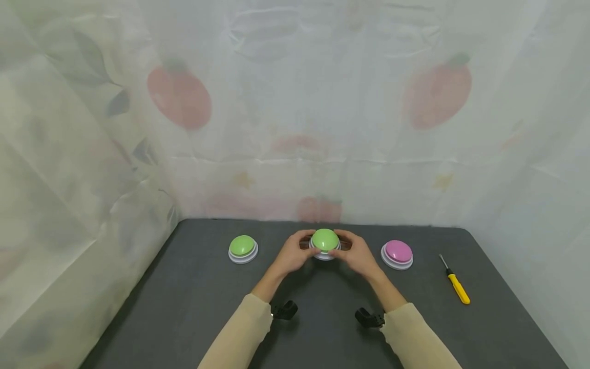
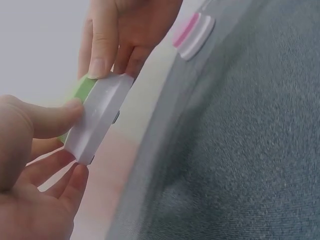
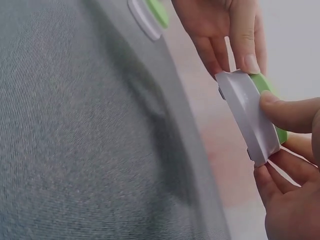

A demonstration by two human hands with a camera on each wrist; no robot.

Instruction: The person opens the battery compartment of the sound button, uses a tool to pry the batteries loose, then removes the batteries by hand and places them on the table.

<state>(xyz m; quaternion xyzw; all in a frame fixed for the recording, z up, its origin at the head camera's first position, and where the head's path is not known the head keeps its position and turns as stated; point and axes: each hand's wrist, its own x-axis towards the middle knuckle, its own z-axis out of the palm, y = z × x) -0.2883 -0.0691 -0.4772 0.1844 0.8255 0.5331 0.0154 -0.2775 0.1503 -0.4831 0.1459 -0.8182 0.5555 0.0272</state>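
Note:
Both hands hold a green push button (image 1: pixel 325 240) with a white base, raised off the dark table near its far edge. My left hand (image 1: pixel 294 252) grips its left side, thumb on the near face and fingers curled under the base. On the opposite side my right hand (image 1: pixel 358 254) grips it in the same way. From the left wrist view, the white base (image 2: pixel 99 116) is side-on, with small dark feet underneath. A second green button (image 1: pixel 242 246) sits on the table to the left, and a pink button (image 1: pixel 398 252) to the right.
A screwdriver with a yellow handle (image 1: pixel 459 289) lies at the right of the dark table (image 1: pixel 322 328). Pale printed curtains (image 1: pixel 295 102) hang behind the table and along both sides. Dark wrist camera mounts (image 1: pixel 284 310) jut inward from the sleeves.

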